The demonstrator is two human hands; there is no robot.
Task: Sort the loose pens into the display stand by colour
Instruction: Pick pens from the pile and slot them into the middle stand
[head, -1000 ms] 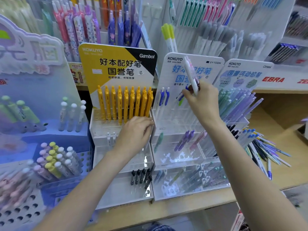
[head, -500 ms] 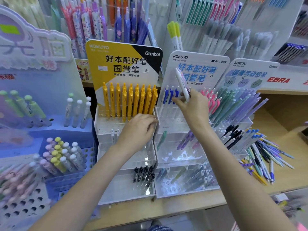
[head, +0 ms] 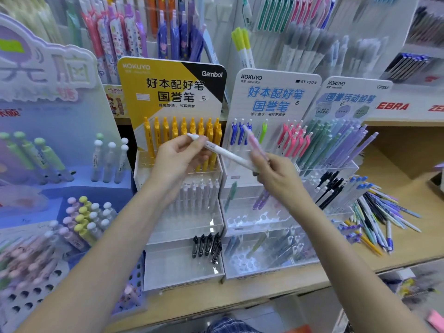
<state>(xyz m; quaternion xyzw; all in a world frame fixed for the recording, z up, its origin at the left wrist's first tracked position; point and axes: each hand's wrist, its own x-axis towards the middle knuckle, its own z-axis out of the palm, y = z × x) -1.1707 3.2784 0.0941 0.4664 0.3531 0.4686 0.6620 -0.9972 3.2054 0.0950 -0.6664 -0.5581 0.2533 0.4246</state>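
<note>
The left hand [head: 180, 157] pinches the clicker end of a slim white plastic pen [head: 223, 152] between thumb and fingers. The right hand [head: 276, 174] grips the other end of this same pen, and it also holds a pale pink pen [head: 255, 143] that points up and to the left above the knuckles. The white pen lies nearly level between the two hands, a little lower at the right, in front of the two clear acrylic display stands. It has a white body with a small dark mark near the left hand; its tip is hidden inside the right hand. The pink pen is blurred, so its details are hard to make out.

Behind the left hand stands the stand with the yellow and black header card [head: 171, 85], with a row of yellow pens [head: 182, 133] at the top, white pens [head: 199, 195] partly hidden by the wrist, and a few black pens [head: 207, 246] on the lowest step. Behind the right hand is the stand with the light blue header card [head: 274, 94], holding blue pens [head: 239, 134], one green pen [head: 263, 132] and pink pens [head: 294, 143]. Its lower steps are blurred.

A heap of loose mixed-colour pens [head: 377, 222] lies on the wooden shelf [head: 413, 207] at the right.
</note>
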